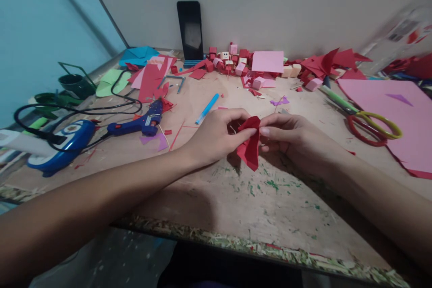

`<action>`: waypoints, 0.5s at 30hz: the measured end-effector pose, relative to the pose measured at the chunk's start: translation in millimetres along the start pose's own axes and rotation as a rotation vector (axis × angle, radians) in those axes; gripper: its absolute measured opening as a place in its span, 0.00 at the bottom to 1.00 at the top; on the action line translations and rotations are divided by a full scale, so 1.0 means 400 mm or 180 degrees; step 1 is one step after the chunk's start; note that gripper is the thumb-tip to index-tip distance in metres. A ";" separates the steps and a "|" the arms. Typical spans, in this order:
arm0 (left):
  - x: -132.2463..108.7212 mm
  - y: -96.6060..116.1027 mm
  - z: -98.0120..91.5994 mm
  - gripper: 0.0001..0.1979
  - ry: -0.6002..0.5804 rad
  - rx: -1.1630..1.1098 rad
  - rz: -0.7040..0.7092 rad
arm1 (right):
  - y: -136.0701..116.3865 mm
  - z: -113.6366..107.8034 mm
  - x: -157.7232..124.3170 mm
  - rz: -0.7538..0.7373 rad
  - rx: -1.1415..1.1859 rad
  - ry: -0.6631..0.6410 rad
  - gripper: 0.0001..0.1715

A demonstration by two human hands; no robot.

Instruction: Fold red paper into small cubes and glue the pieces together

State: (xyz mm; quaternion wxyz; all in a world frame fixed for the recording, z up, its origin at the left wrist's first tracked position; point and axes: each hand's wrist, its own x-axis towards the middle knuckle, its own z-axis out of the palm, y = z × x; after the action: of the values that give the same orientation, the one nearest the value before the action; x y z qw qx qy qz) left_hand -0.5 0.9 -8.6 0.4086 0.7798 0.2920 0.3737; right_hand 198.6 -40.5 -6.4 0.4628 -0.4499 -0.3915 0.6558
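Note:
A folded piece of red paper [250, 155] is held up just above the wooden tabletop, between both hands. My left hand [224, 137] grips its left side, with the thumb laid across the front. From the other side, my right hand [286, 137] pinches the upper right edge between thumb and fingertips. Some fingers of the left hand are hidden behind the paper. Beyond the left hand lies a blue pen [207, 108]. Scissors [369, 121] with yellow and red handles rest to the right of the right hand.
At left lie a blue glue gun [138, 122] with a looping black cord and a blue-and-white power strip [64, 146]. A phone [190, 31] stands against the back wall. Small red and pink paper cubes [232, 60] crowd the rear. A pink sheet [411, 117] covers the right side.

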 end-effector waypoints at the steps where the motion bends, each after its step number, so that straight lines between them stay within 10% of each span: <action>1: 0.000 0.000 0.000 0.05 -0.0008 -0.0019 -0.0001 | 0.000 0.000 0.000 0.0004 0.0007 0.0000 0.12; 15: -0.002 0.007 -0.003 0.09 -0.0055 0.0035 -0.0040 | 0.005 -0.008 0.004 0.0048 0.0011 -0.0058 0.13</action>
State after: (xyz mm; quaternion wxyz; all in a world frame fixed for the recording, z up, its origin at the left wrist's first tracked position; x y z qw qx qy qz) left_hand -1.6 -0.6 -6.1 0.4092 0.7834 0.2953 0.3628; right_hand 201.1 -39.2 -9.5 0.4550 -0.4461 -0.3911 0.6641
